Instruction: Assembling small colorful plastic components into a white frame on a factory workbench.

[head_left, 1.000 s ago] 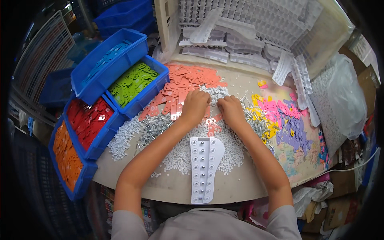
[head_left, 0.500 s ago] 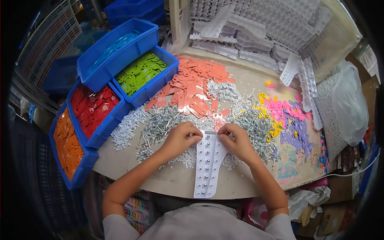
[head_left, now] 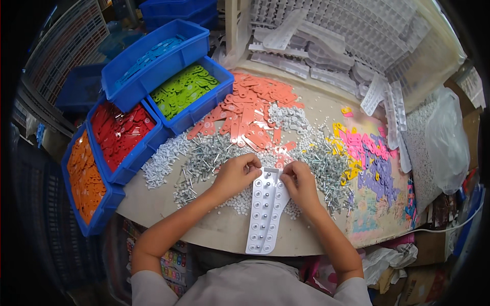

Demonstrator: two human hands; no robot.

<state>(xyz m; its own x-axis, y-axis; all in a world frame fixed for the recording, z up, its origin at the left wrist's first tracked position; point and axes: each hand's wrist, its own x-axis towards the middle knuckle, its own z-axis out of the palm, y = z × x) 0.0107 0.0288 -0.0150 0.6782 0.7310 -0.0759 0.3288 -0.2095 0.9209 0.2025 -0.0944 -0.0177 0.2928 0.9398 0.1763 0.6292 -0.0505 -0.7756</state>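
A white plastic holder (head_left: 262, 217) lies lengthwise in front of me, wide at its top half, with rows of round sockets along both sides. Metal pins stand in a line down its middle channel. My left hand (head_left: 238, 176) is closed at the holder's upper left corner, fingers and thumb pinched together. By the upper right edge, my right hand (head_left: 302, 184) is closed too, its fingertips curled close to the rim. Anything inside either pinch is too small or hidden to make out. Coral strips (head_left: 247, 117) and a heap of metal screws (head_left: 204, 155) lie just beyond the hands.
Blue bins at the left hold orange (head_left: 86, 178), red (head_left: 120, 135), green (head_left: 185, 92) and blue (head_left: 148, 61) strips. Metal screws (head_left: 329, 171), pink pieces (head_left: 365, 143) and purple pieces (head_left: 377, 176) spread rightward. White holders (head_left: 326, 64) pile up behind; a clear plastic bag (head_left: 446, 140) stands far right.
My right hand has shifted slightly right and down, off the holder's top corner. The left hand stays near the upper left corner, and the holder is slightly more tilted. The whole view has shifted a little.
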